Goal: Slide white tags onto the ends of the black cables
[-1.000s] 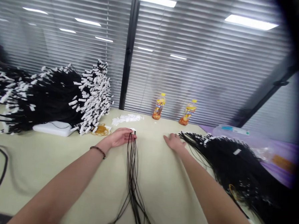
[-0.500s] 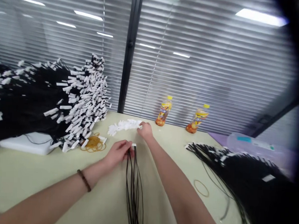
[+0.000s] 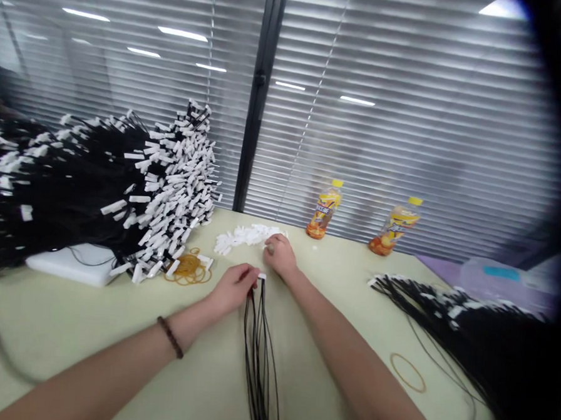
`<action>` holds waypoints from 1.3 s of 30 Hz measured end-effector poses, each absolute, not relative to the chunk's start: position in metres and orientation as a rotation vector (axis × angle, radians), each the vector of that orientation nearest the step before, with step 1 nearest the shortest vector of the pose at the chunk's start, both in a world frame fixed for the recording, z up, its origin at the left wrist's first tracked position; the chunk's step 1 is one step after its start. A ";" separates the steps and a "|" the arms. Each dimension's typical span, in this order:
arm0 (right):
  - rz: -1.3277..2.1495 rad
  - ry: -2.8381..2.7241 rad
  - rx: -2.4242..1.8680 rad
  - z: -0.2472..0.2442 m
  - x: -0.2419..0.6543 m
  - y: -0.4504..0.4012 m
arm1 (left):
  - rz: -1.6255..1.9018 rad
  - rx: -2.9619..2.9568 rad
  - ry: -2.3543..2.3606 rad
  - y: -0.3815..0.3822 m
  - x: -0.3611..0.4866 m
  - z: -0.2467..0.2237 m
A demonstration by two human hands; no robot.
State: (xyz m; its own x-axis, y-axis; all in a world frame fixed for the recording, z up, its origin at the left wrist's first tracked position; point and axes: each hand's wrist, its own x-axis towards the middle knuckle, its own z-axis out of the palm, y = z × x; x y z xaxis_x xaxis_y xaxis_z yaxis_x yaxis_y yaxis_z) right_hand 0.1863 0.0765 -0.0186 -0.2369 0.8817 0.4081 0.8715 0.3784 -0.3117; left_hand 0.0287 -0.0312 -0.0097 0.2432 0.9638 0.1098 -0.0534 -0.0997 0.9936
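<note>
My left hand [image 3: 233, 288] is closed, pinching a bundle of thin black cables [image 3: 260, 353] near its top end. A small white connector [image 3: 261, 276] shows at that end, just past my fingertips, and the cables hang down toward me. My right hand [image 3: 280, 255] is at the right end of a loose pile of small white connectors [image 3: 244, 236]. Its fingers are curled together; whatever lies between them is hidden. A dark beaded bracelet [image 3: 170, 337] circles my left wrist.
Left stands a big heap of black cables with white ends [image 3: 183, 173], beside a white block [image 3: 73, 264] and rubber bands [image 3: 189, 268]. Two drink bottles [image 3: 325, 210] [image 3: 395, 227] stand by the blinds. More black cables [image 3: 481, 333] and one rubber band [image 3: 408, 372] lie right.
The view has swung left, so everything sits further right. My right hand has drawn slightly back toward me from the connector pile, fingers more curled. My left hand still holds the cables.
</note>
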 end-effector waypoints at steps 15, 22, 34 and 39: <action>0.800 -1.610 -1.141 -0.007 0.200 -0.056 | 0.746 0.970 0.728 -0.018 0.021 0.016; 1.111 -1.349 -1.051 -0.003 0.211 -0.059 | 0.742 1.076 0.546 -0.035 0.035 0.008; 1.206 -1.262 -0.974 -0.001 0.214 -0.059 | 0.607 1.067 0.558 -0.029 0.032 0.010; 1.202 -1.242 -0.986 0.000 0.215 -0.060 | 0.695 1.042 0.601 -0.035 0.037 0.009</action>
